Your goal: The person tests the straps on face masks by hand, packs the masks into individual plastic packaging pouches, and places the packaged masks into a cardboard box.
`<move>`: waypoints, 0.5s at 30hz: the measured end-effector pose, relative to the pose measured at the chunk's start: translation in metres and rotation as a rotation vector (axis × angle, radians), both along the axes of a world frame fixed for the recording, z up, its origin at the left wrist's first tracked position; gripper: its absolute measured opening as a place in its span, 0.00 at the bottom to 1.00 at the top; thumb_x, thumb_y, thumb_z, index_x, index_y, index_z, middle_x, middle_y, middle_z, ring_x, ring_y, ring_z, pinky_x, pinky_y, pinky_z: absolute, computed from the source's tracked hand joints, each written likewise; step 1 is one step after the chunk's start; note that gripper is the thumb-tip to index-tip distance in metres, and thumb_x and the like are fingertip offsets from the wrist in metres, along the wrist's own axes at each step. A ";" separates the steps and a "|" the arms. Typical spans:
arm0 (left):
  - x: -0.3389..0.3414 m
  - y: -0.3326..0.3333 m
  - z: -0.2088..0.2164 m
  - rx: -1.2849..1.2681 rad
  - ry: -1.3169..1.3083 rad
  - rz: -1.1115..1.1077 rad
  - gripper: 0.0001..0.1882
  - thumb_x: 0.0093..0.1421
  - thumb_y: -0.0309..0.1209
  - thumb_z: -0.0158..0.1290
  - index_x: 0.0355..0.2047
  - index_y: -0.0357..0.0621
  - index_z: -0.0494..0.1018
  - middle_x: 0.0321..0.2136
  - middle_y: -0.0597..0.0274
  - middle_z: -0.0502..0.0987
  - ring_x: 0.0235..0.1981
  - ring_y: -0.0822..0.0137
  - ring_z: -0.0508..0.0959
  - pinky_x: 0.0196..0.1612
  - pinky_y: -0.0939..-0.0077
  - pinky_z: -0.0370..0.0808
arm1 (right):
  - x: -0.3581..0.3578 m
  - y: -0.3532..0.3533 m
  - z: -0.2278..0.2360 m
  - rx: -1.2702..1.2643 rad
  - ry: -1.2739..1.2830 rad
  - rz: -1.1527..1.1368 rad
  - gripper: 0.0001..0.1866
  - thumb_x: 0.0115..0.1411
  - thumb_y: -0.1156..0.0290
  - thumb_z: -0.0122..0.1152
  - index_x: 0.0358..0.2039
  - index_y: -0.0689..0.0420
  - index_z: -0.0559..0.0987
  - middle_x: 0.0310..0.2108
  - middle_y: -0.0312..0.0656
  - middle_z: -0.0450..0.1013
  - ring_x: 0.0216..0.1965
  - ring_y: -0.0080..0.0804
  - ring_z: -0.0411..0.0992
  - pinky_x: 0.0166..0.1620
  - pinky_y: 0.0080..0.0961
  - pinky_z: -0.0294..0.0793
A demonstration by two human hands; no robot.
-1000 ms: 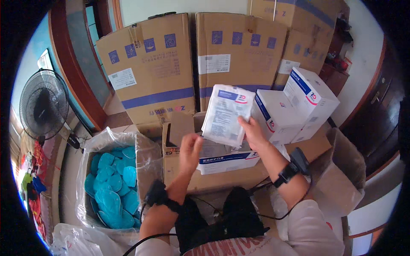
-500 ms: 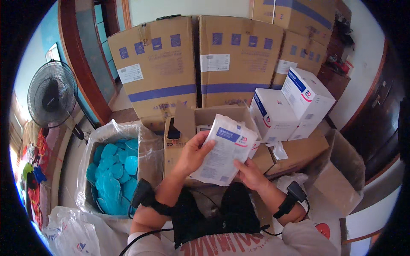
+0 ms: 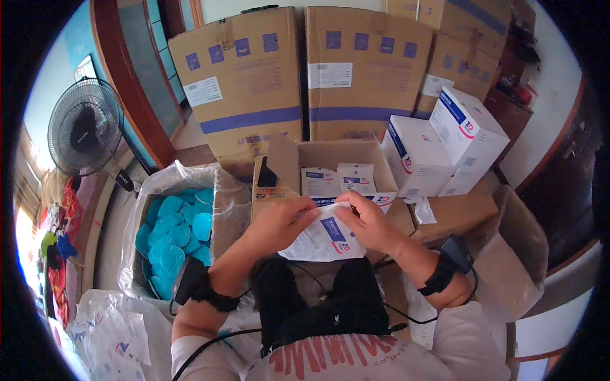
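Note:
Both of my hands grip one white paper packet (image 3: 324, 238) with blue and red print, held flat just in front of my chest. My left hand (image 3: 276, 222) pinches its upper left edge, and my right hand (image 3: 368, 222) pinches the upper right edge. Just beyond the packet stands an open cardboard box (image 3: 283, 162) holding more white packets (image 3: 337, 181) upright. A black band with a small device sits on each wrist.
A bin lined with clear plastic (image 3: 152, 190) holds several blue round pieces (image 3: 175, 225) at my left. White cartons (image 3: 438, 149) stand at the right, big cardboard boxes (image 3: 305, 70) behind. A black fan (image 3: 86, 127) stands far left. Plastic bags (image 3: 108, 336) lie lower left.
The packet came down from in front of the big boxes to my chest. My left hand moved onto it, so both hands now grip its top edge.

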State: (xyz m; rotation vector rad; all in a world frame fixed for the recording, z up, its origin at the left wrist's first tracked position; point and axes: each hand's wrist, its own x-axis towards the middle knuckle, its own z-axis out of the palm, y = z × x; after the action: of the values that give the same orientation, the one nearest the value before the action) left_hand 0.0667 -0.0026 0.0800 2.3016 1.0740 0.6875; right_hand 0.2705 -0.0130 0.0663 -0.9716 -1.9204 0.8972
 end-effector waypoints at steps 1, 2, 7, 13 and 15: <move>0.001 0.000 -0.002 -0.012 -0.048 0.024 0.11 0.54 0.36 0.46 0.33 0.42 0.67 0.24 0.50 0.72 0.28 0.51 0.73 0.29 0.65 0.68 | -0.003 -0.001 -0.003 0.029 0.033 -0.046 0.09 0.55 0.70 0.50 0.35 0.59 0.67 0.22 0.32 0.63 0.23 0.15 0.60 0.26 0.14 0.61; 0.003 -0.001 -0.005 -0.007 -0.035 0.048 0.11 0.54 0.36 0.46 0.33 0.42 0.67 0.24 0.50 0.72 0.28 0.51 0.73 0.29 0.65 0.68 | -0.004 -0.001 -0.006 0.026 0.031 -0.022 0.09 0.55 0.70 0.50 0.35 0.59 0.67 0.22 0.32 0.63 0.23 0.15 0.60 0.26 0.14 0.61; 0.009 -0.008 -0.015 0.216 0.141 0.035 0.07 0.53 0.34 0.45 0.29 0.44 0.67 0.23 0.55 0.73 0.27 0.54 0.73 0.29 0.62 0.68 | 0.008 0.003 -0.010 -0.098 -0.237 0.112 0.09 0.55 0.68 0.51 0.31 0.60 0.66 0.21 0.37 0.65 0.23 0.21 0.63 0.26 0.21 0.63; 0.012 -0.011 -0.024 0.351 0.241 -0.081 0.07 0.52 0.33 0.46 0.29 0.45 0.68 0.24 0.55 0.73 0.27 0.54 0.73 0.29 0.64 0.67 | 0.013 0.011 -0.006 -0.014 -0.546 0.332 0.14 0.54 0.61 0.49 0.27 0.61 0.69 0.22 0.51 0.68 0.26 0.46 0.68 0.28 0.35 0.65; 0.012 -0.010 -0.030 0.306 0.207 -0.137 0.07 0.53 0.33 0.46 0.29 0.44 0.68 0.24 0.54 0.72 0.27 0.53 0.72 0.29 0.63 0.67 | 0.010 0.011 -0.006 -0.007 -0.571 0.363 0.15 0.55 0.60 0.47 0.26 0.60 0.69 0.22 0.52 0.68 0.27 0.49 0.68 0.29 0.38 0.65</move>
State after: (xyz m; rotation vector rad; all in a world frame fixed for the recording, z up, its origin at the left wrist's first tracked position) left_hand 0.0788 -0.0130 0.0502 2.7306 0.9408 0.6043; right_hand 0.2800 -0.0018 0.0601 -0.9694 -2.6426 0.8869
